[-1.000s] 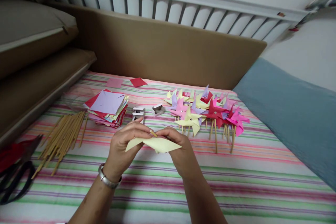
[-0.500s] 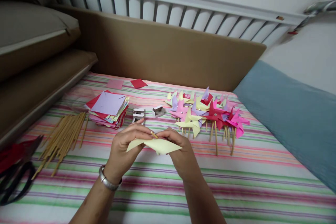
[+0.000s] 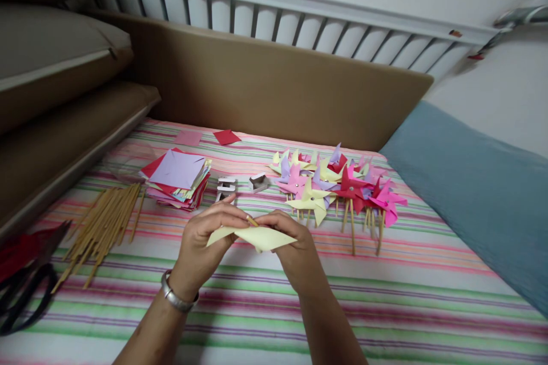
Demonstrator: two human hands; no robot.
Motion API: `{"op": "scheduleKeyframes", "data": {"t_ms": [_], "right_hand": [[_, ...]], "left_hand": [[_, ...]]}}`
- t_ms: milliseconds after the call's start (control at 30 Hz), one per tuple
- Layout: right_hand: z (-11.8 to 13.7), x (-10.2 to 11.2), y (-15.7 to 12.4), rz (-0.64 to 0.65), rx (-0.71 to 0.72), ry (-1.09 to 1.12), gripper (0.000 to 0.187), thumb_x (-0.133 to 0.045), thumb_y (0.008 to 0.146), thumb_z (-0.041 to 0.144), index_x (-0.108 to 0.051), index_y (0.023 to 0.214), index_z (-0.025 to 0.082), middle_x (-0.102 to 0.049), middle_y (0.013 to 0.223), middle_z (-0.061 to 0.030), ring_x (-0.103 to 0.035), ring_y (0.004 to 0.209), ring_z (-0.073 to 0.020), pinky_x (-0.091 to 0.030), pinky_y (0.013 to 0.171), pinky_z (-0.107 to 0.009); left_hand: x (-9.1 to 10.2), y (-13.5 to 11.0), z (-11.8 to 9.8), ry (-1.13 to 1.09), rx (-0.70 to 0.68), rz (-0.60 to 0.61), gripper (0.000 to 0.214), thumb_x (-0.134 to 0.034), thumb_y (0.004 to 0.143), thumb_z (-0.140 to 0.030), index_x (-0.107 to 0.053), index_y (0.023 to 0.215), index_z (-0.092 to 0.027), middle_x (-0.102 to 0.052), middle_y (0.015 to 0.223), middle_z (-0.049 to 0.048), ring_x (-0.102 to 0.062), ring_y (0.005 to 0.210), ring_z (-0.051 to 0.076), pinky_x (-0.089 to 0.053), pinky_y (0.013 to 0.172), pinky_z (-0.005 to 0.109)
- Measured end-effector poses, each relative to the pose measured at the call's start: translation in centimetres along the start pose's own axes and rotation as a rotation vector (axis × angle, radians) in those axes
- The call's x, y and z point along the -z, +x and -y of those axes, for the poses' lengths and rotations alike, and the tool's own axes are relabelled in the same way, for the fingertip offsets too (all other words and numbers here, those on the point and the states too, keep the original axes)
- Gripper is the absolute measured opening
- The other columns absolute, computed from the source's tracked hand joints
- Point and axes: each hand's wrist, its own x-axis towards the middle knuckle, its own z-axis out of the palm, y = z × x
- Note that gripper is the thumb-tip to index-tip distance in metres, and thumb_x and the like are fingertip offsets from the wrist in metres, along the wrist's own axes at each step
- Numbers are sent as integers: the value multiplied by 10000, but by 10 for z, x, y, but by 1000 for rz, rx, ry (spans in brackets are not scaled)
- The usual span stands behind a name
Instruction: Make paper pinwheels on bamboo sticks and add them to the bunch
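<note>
Between my two hands is a pale yellow paper pinwheel [image 3: 263,238], its blades seen edge-on. My left hand [image 3: 209,234], with a silver bangle on the wrist, pinches its left side. The end of a thin wooden stick [image 3: 252,220] pokes out behind the paper, between the fingertips of both hands. My right hand [image 3: 291,239] is closed on the right side of the pinwheel, its fingers partly hidden by the paper. Just beyond the hands stand a small white open box [image 3: 226,187] and a second small box [image 3: 258,182].
Finished-looking pinwheels [image 3: 351,185] lie at right. A stack of coloured paper squares [image 3: 177,171], a heap of wooden sticks [image 3: 103,228] and black-handled scissors [image 3: 32,291] are at left. A pink square [image 3: 188,137] and a red one [image 3: 226,137] lie near the brown board [image 3: 274,80].
</note>
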Motion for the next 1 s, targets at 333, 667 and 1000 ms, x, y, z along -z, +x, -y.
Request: {"op": "scheduleKeyframes", "data": {"t_ms": [333, 667, 1000], "right_hand": [[4, 1, 0, 4, 60, -102, 228, -587, 714, 90, -711, 834, 239, -616, 757, -10, -576, 731, -158, -440, 649, -261], [3, -1, -3, -47, 138, -129, 193, -584, 778, 136, -716, 876, 239, -586, 753, -12, -575, 662, -139, -433, 570, -243], [2, -4, -3, -52, 120, -141, 138, -578, 805, 172, -705, 826, 223, -581, 760, -14, -569, 666, -136, -439, 581, -243]], "left_hand": [[0, 1, -2, -8, 36, 1, 83, -626, 790, -172, -690, 809, -220, -726, 799, 29, -662, 774, 166, -385, 1015, 514], [-4, 1, -5, -25, 52, -45, 80, -669, 746, -141, -678, 764, -219, -707, 774, 9, -652, 764, 156, -415, 1000, 490], [-4, 1, -4, -56, 93, -66, 55, -688, 733, -165, -673, 723, -217, -708, 751, -3, -656, 727, 148, -410, 1004, 485]]}}
